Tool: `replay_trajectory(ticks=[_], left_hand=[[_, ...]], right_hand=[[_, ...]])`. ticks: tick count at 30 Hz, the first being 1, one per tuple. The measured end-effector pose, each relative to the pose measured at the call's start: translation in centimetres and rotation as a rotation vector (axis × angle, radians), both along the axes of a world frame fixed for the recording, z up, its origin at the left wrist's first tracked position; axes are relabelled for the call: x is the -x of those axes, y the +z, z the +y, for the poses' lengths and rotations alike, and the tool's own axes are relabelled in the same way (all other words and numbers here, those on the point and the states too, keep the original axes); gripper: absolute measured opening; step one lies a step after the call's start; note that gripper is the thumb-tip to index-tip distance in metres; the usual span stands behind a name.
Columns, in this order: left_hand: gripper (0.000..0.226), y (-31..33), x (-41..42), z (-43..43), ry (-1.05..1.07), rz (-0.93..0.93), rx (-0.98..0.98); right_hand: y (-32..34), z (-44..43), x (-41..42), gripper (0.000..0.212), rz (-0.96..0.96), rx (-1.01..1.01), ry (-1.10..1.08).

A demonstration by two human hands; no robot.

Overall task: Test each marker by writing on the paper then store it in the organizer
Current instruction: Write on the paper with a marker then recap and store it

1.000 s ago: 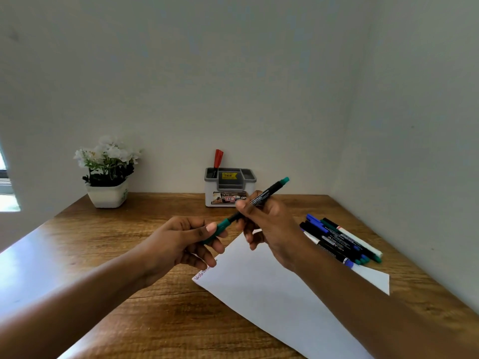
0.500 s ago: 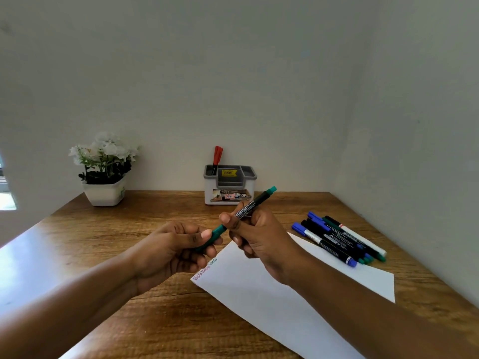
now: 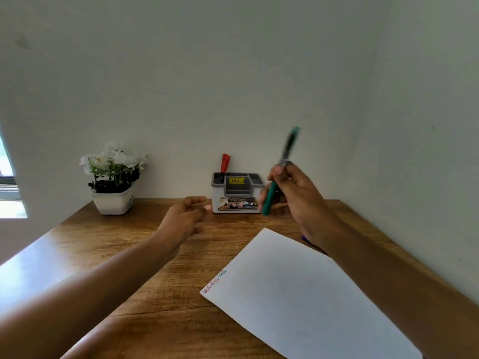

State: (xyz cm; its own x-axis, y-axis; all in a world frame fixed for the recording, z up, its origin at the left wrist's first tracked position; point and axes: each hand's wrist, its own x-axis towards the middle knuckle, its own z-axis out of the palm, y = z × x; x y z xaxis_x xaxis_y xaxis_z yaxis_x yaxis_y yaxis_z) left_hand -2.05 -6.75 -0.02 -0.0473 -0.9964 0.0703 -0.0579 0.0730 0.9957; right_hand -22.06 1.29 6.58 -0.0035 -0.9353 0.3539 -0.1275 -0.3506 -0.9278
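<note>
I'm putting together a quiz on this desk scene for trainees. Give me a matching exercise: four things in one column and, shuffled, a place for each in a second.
Things
1. green marker
2. red marker
3. paper
4. flower pot

Places
A. standing in the organizer
B. at the back left of the desk, by the wall
C. in the grip of the right hand, raised off the desk
D. lying flat on the desk, near right

Pairs: 1-C; 2-A; 3-D; 4-B

left hand (image 3: 185,216): raised, fingers loosely spread | right hand (image 3: 295,193): raised, fingers pinching green marker (image 3: 269,199)
</note>
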Motion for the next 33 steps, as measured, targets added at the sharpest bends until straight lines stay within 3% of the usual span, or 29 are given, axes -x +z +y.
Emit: replay_trajectory(ticks=[5,7,12,16,19,24,27,33], left_hand=[[0.07,-0.7,3.4,-5.9,0.055,-0.171,0.051],[0.073,-1.1,4.7,-7.2,0.047,-0.177,0.097],[0.066,-1.8,6.0,-8.9,0.057,-0.175,0.17],[0.067,-2.2,5.8,-9.6,0.065,-0.204,0.183],[0.067,-2.4,5.8,-9.9,0.08,-0.245,0.191],[0.067,-2.5,5.9,-10.1,0.091,-0.262,0.194],[0.068,-2.6,6.0,-10.2,0.111,-0.282,0.199],[0.069,-2.5,5.9,-10.0,0.103,-0.297,0.206]], right_hand=[[2.5,-7.5,-0.6,0.033,0.758,0.021,-0.209],[4.4,-10.6,-1.1,0.029,0.918,-0.057,-0.257],[7.1,-15.7,-2.5,0.013,0.901,-0.242,-0.153],[7.5,-18.5,-3.0,0.023,0.956,-0.154,-0.191],[7.3,-19.7,-3.5,0.017,0.896,-0.094,-0.227],[5.2,-21.3,-4.5,0.039,0.757,0.004,-0.285],[3.4,-22.3,-4.9,0.05,0.809,0.036,-0.317],[1.5,-23.1,-5.3,0.033,0.654,0.103,-0.407]])
